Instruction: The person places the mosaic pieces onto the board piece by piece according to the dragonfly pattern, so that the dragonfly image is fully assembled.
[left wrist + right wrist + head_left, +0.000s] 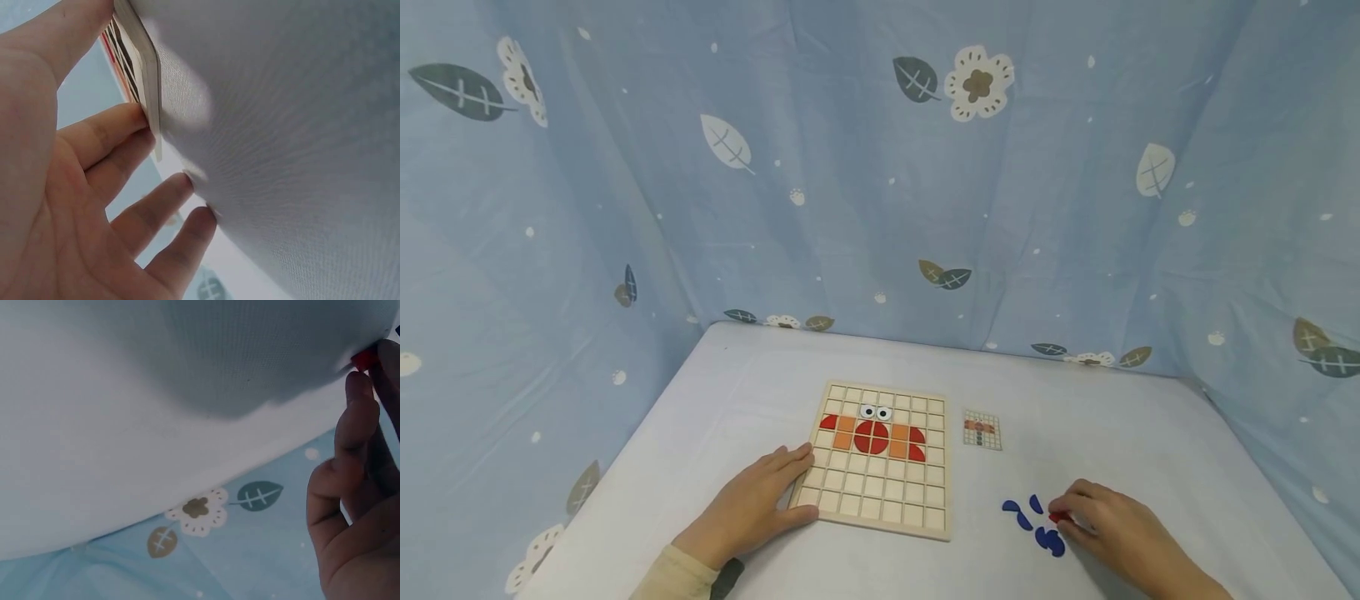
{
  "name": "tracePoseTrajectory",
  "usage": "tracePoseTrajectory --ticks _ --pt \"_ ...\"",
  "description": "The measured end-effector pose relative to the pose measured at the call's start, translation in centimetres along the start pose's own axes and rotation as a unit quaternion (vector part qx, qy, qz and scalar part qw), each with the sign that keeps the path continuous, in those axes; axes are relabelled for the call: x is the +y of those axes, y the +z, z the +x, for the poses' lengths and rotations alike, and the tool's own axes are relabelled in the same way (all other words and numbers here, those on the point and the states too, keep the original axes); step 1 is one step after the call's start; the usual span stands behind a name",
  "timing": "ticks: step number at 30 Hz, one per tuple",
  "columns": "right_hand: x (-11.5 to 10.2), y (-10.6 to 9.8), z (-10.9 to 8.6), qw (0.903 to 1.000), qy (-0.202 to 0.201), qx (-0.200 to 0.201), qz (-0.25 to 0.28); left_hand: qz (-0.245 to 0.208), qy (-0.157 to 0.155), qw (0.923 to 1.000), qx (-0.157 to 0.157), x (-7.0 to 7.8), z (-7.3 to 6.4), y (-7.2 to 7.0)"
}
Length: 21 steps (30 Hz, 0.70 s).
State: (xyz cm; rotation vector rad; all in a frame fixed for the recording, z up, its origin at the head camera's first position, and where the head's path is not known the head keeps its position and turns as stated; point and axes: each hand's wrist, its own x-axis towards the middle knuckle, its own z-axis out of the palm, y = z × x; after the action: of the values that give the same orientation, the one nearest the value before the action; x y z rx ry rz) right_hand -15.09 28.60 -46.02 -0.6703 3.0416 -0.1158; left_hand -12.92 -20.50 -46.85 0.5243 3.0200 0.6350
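A square wooden grid board [872,492] lies on the table with red, orange and two eye pieces set in its upper rows. At its lower left edge rests my left hand [756,504]; in the left wrist view, the fingers [119,128] are nearly straight, tips against the board's side and the cloth. My right hand [1120,529] pinches a red piece [1058,517] close over the table at the right. That red piece [365,359] shows between thumb and fingers in the right wrist view. Several blue pieces [1024,522] lie just left of this hand.
A small pattern card [982,429] lies right of the board, printed with a similar coloured figure on a grid. White cloth covers the table [752,375]. Blue curtains [850,208] with leaves and flowers hang behind and at both sides.
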Motion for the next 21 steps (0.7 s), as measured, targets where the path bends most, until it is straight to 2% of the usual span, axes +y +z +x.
tracePoseTrajectory --ticks 6,11,15,18,21 --pt "-0.2 0.1 0.7 0.9949 0.087 -0.036 0.037 -0.007 0.000 1.0000 0.001 0.1 -0.1 -0.1" --pt "-0.1 0.1 0.8 0.9917 0.108 -0.042 0.056 -0.007 -0.002 1.0000 -0.001 0.0 0.0 0.0" --pt "0.1 -0.2 0.1 0.9965 0.075 -0.008 0.035 -0.009 -0.002 1.0000 -0.001 0.1 0.0 -0.1" --pt "0.6 -0.4 -0.3 0.9995 0.021 0.016 0.019 -0.009 -0.005 0.9999 -0.001 0.2 -0.1 -0.2" --pt "1.1 -0.4 -0.6 0.9993 -0.033 0.018 0.009 -0.005 -0.006 1.0000 -0.004 0.2 0.0 -0.2"
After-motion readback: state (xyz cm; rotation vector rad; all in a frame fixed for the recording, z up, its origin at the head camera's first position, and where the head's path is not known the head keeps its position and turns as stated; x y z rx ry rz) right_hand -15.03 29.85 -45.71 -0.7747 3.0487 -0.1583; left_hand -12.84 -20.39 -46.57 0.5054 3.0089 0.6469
